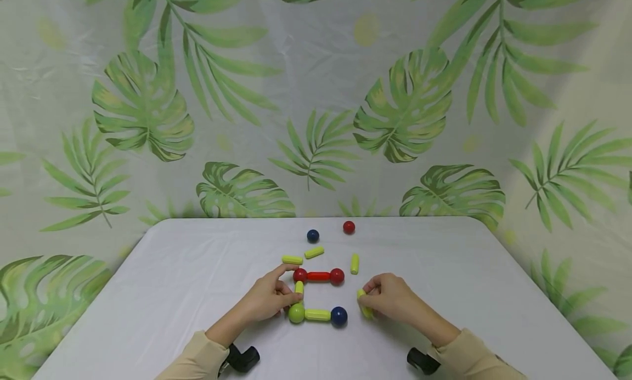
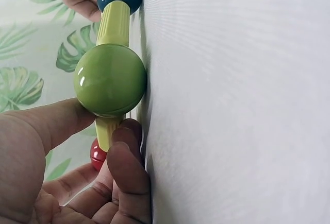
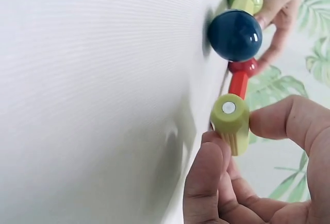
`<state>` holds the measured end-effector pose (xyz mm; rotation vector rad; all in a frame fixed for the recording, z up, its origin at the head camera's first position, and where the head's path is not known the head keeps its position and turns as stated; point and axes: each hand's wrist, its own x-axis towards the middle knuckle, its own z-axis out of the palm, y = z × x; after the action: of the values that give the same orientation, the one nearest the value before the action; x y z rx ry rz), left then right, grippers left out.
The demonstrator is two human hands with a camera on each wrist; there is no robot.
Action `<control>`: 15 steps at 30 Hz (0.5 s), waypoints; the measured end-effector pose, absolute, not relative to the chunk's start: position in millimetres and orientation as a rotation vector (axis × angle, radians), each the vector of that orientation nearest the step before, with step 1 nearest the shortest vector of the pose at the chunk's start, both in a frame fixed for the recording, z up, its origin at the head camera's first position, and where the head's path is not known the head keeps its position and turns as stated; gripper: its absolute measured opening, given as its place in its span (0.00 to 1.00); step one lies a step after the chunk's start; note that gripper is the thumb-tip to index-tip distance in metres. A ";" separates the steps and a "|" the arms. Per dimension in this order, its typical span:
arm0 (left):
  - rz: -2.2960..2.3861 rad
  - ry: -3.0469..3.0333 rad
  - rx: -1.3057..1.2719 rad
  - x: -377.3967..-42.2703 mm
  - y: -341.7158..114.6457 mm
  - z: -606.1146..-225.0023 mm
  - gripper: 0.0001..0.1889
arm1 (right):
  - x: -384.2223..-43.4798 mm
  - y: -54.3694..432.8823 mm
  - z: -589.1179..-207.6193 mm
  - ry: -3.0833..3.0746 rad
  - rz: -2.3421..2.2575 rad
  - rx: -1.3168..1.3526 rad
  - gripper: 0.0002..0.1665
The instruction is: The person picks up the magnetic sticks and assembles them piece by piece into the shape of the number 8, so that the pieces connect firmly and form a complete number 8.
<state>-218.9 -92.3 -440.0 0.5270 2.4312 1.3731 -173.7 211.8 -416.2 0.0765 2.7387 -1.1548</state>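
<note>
My left hand (image 1: 271,295) pinches the yellow-green rod (image 2: 107,133) on the left side of a three-sided shape, with its thumb close to the green ball (image 2: 110,80). From that ball a second yellow-green rod (image 1: 317,315) runs right to a dark blue ball (image 1: 338,316). The shape's far side is a red rod (image 1: 318,277) between two red balls, the left one (image 1: 299,275) beside my left index finger. Right of the shape, my right hand (image 1: 390,298) holds a loose yellow-green rod (image 3: 230,126) between thumb and fingers. A round silvery spot shows on its end.
Beyond the shape lie loose yellow-green rods, one left (image 1: 292,259), one mid (image 1: 314,252) and one right (image 1: 355,264). Farther back are a dark blue ball (image 1: 313,236) and a red ball (image 1: 349,227), near the white table's (image 1: 197,243) far edge. A leaf-patterned cloth (image 1: 321,95) hangs behind.
</note>
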 end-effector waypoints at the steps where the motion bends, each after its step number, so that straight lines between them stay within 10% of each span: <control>1: 1.374 2.430 0.526 -218.8 -92.1 -439.8 0.36 | -174.5 211.0 -415.6 2.739 -1.167 0.085 0.10; 15: 1.353 2.447 0.536 -217.2 -91.4 -439.6 0.36 | -190.5 200.3 -421.4 2.591 -1.407 0.227 0.14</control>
<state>-217.2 -91.4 -439.6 0.5363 2.4473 1.3526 -190.5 200.3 -421.4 0.2268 2.5915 -1.4070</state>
